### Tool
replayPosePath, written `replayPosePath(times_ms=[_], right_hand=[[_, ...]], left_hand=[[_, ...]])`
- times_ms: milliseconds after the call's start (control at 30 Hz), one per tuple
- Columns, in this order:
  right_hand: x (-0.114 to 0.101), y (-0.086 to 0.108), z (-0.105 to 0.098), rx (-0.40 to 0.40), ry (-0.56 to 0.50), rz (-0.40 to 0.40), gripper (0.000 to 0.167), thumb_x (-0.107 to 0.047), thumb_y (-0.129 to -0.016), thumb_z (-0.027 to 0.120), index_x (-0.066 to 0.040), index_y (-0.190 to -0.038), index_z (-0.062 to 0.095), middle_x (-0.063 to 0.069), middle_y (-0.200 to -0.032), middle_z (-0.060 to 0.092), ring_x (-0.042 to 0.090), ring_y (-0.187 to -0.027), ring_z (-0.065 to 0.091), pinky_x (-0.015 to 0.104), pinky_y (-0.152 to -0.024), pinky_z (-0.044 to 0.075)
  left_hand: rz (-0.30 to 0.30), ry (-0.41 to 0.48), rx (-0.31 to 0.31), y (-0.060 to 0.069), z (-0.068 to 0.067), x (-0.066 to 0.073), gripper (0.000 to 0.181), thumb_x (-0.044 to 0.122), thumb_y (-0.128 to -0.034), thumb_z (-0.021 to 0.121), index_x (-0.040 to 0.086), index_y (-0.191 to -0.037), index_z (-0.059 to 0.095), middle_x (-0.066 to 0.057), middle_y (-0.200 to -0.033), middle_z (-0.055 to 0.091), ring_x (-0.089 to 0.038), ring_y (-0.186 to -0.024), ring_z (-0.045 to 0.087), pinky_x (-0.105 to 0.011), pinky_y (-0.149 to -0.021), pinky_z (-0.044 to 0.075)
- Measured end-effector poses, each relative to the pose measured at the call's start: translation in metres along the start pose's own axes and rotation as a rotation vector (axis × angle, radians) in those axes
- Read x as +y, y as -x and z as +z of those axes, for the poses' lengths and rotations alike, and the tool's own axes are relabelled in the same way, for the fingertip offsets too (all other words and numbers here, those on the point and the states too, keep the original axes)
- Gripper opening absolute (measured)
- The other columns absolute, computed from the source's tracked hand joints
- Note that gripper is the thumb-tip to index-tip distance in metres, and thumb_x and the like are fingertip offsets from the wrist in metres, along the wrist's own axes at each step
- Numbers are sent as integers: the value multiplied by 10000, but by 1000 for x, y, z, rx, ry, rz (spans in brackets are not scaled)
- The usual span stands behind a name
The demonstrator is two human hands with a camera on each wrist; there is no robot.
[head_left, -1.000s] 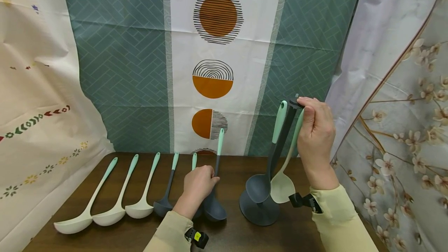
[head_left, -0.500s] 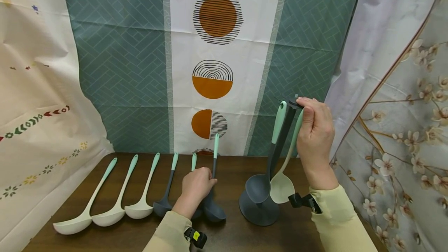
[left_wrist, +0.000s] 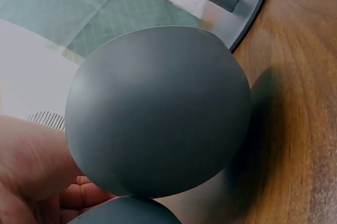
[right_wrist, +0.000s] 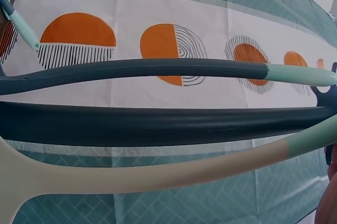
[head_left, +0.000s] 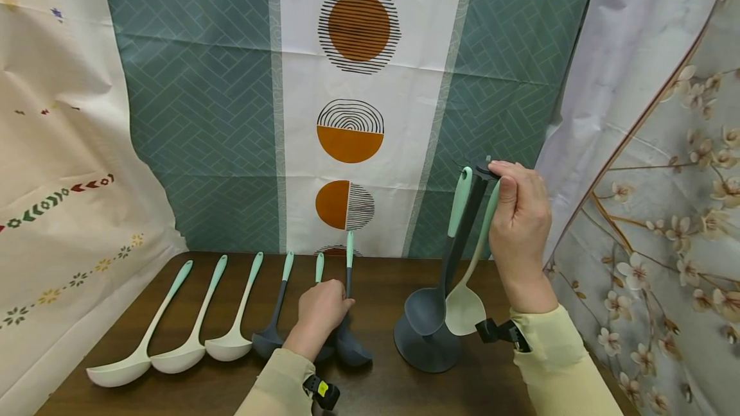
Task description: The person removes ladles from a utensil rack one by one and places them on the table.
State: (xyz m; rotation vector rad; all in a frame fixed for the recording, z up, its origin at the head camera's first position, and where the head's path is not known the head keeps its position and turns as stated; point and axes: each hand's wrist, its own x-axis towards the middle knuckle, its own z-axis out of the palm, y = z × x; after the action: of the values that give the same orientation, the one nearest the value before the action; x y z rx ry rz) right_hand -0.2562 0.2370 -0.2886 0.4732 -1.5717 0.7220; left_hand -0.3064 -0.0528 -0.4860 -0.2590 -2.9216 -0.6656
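My left hand [head_left: 322, 305] grips a dark grey ladle [head_left: 354, 348] with a mint handle end, low on its shaft. In the left wrist view its rounded bowl fills the middle, close to the tabletop. Partly behind that hand is another dark ladle [head_left: 320, 267]. My right hand [head_left: 520, 230] holds the top of a dark utensil stand [head_left: 424, 355], its thumb beside a handle. From the stand hang a dark ladle [head_left: 424, 310] and a cream ladle [head_left: 466, 310]. In the right wrist view the stand's post [right_wrist: 158, 124] runs between their shafts.
Three cream ladles with mint handles [head_left: 184, 355] lie in a row on the brown wooden table [head_left: 231, 390], leftmost on it. A dark ladle [head_left: 268, 339] follows them. Patterned cloth [head_left: 370, 101] hangs behind the table, with curtains at both sides.
The dark ladle in my left hand has come down, its handle end sinking and shifting left. That hand has moved slightly left. My right hand keeps its place at the stand.
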Motion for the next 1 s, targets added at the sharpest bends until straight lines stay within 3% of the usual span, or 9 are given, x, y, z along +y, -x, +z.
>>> replayPosePath(times_ms=[267,533,1000], right_hand=[[1,1,-2,-15,13,6,369,-296,-1167,549,-38,-1306,772,136,-1276,758,313,-1269,663,424,-1162,456],[0,0,0,-2,0,-5,430,-352,-1171,522,-23,-1288,774,147,-1266,760,335,-1258,668,452,-1196,435],[-2,1,-1,-1,-2,-1,391,-306,-1172,535,-14,-1286,768,158,-1270,754,347,-1267,662,458,-1213,423]], left_hand=[[-11,-16,-12,1,1,0,418,322,-989,858,176,-669,634,31,-599,556,-165,-545,530,-340,-537,411],[-20,-34,-46,2,0,0,392,339,-1001,845,160,-721,639,15,-627,565,-173,-553,542,-344,-541,418],[-12,-27,-89,2,1,-6,429,317,-1009,837,153,-669,631,2,-612,555,-189,-558,541,-355,-552,415]])
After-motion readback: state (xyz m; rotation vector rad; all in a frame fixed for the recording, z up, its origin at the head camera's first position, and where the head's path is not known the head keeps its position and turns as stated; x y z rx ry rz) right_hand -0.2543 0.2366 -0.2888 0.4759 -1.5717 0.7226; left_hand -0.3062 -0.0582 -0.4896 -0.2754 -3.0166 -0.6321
